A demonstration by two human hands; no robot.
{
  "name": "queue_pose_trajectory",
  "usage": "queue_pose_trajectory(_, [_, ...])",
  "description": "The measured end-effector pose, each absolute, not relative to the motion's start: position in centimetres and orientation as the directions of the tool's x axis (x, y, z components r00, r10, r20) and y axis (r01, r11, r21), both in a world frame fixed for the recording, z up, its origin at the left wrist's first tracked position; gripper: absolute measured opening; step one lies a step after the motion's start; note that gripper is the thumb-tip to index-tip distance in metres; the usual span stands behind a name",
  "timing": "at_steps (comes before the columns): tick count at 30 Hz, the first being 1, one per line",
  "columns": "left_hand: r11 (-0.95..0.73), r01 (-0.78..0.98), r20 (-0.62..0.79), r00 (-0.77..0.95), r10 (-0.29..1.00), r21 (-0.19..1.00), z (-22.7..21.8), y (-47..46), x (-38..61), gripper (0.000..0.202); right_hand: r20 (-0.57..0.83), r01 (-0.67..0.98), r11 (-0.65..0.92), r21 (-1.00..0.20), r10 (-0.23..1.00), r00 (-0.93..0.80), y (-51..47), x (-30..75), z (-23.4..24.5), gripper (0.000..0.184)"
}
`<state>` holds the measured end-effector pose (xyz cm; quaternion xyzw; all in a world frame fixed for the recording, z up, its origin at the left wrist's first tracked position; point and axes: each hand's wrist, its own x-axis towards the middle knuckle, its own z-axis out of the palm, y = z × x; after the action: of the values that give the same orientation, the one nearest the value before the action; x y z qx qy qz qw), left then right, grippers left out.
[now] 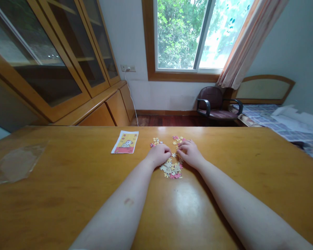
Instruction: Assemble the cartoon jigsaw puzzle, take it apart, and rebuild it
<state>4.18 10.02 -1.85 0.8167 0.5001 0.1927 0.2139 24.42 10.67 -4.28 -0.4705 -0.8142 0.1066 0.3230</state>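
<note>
**Landmark:** the pile of jigsaw pieces (pixel 170 170), lying loose on the table (pixel 250 180), directly ahead of me.

**Left hand (pixel 159 155):** over the left side of the pile, knuckles up, fingers curled downward.

**Right hand (pixel 190 152):** over the right side of the pile, fingers angled inward and close to the left hand.

**Grip:** both hands are curled narrow, not spread wide. The fingertips are hidden from my view, so I cannot tell whether either hand holds a piece.

**Pieces:** small, thin and knobbed, in cream, yellow and pink. They lie in a loose, uneven spread beneath and between the hands. I cannot confirm that any are joined.

**Picture card (pixel 124 142):** flat, rectangular and slightly skewed, just left of the pile. It shows a cartoon animal over yellow and red bands.

**Plastic sheet (pixel 17 163):** clear, creased and lying flat, well left of the pile.

**Table surface:** smooth, varnished golden wood with a bright sheen.

**Risk:** in my judgement, the main hazard is contact. The left forearm (pixel 120 205) and right forearm (pixel 240 205) converge on the pile, so a careless sideways wrist movement could sweep pieces apart. The slick varnish would offer little resistance, and a nudged piece could slide toward the card.
</note>
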Motion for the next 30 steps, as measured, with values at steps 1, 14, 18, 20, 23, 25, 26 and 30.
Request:
queue_pose_trajectory(1, [-0.409,0.747,0.091,0.428,0.899,0.524,-1.9,10.0,4.1,0.026,0.418,0.687,0.556,-0.468,0.824,-0.382,10.5,24.3,-4.2,0.017])
queue_pose_trajectory(14, [-0.428,0.723,0.118,0.438,0.891,0.542,-1.8,10.0,4.1,0.031,0.355,0.641,0.629,-0.44,0.777,-0.519,10.4,24.2,-3.9,0.021])
queue_pose_trajectory(18, [-0.423,0.719,0.116,0.437,0.892,0.552,-1.8,9.9,4.1,0.032,0.35,0.71,0.545,-0.446,0.836,-0.422,10.5,24.3,-3.8,0.028])
queue_pose_trajectory(20, [-0.432,0.728,0.112,0.446,0.888,0.533,-1.8,9.8,4.2,0.032,0.359,0.735,0.492,-0.467,0.865,-0.351,10.5,24.5,-3.7,0.032])
queue_pose_trajectory(23, [-0.456,0.745,0.102,0.47,0.877,0.487,-1.7,9.8,4.2,0.032,0.373,0.729,0.49,-0.477,0.864,-0.337,10.6,24.7,-3.3,0.037])
queue_pose_trajectory(25, [-0.436,0.77,0.094,0.447,0.889,0.465,-1.7,9.8,4.2,0.032,0.364,0.701,0.531,-0.475,0.844,-0.393,10.6,24.8,-3.0,0.037])
queue_pose_trajectory(26, [-0.404,0.792,0.092,0.409,0.908,0.457,-1.7,9.9,4.2,0.033,0.35,0.681,0.55,-0.484,0.835,-0.425,10.6,24.8,-2.9,0.037])
queue_pose_trajectory(30, [-0.178,0.882,0.084,0.158,0.984,0.436,-1.7,10.2,3.9,0.031,0.258,0.625,0.558,-0.546,0.822,-0.508,10.8,25.3,-2.6,0.025])
